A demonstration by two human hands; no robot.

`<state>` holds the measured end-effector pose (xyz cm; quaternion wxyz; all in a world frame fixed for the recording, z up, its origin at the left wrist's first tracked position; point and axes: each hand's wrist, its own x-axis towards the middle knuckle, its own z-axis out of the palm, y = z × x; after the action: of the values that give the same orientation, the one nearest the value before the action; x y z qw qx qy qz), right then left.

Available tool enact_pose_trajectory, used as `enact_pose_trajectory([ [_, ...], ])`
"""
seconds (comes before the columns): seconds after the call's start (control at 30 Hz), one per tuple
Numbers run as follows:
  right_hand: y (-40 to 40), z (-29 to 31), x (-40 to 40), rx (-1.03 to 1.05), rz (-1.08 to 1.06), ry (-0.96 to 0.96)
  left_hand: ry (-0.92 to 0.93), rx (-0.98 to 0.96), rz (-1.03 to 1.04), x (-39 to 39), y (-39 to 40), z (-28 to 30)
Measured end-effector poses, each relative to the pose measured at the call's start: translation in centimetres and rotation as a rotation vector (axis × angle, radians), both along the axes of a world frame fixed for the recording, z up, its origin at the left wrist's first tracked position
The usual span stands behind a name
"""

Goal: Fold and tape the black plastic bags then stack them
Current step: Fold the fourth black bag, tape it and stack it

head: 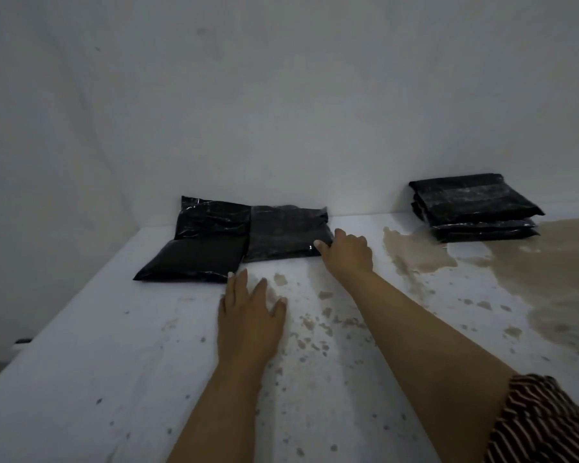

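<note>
The right hand point(348, 252) reaches to the near right corner of a black plastic bag point(288, 233) lying flat against the wall, thumb on top and fingers curled at its edge — gripping it, as far as I can see. The left hand point(248, 315) rests flat on the stained white table point(81, 379), fingers straight and spread, just beside another black bag point(194, 259). Well apart, at the far right, sits a stack of folded bags point(475, 208) — a striped sleeve point(542, 422) shows low right.
</note>
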<state>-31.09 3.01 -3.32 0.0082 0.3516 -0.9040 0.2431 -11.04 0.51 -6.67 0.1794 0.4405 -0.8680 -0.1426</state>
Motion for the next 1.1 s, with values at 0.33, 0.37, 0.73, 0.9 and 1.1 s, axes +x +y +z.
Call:
enact_pose_trajectory([
  [0.33,-3.3,2.5,-0.8,-0.179,-0.078,-0.56,-0.016,0.011,0.009,0.0,0.0,0.2],
  [0.37,-3.3,3.0,-0.9,-0.269,-0.071,-0.682,-0.019,0.009,0.011,-0.1,-0.1,0.2],
  [0.73,0.8,3.8,1.4,-0.561,-0.009,-1.091,0.22,0.035,0.005,0.2,-0.3,0.2],
  [0.9,6.2,2.9,3.3,-0.614,0.056,-1.168,0.655,-0.022,0.129,0.8,0.6,1.6],
  [1.1,12.7,1.9,5.7,-0.6,0.181,-1.2,0.945,0.66,0.044,2.2,0.6,4.9],
])
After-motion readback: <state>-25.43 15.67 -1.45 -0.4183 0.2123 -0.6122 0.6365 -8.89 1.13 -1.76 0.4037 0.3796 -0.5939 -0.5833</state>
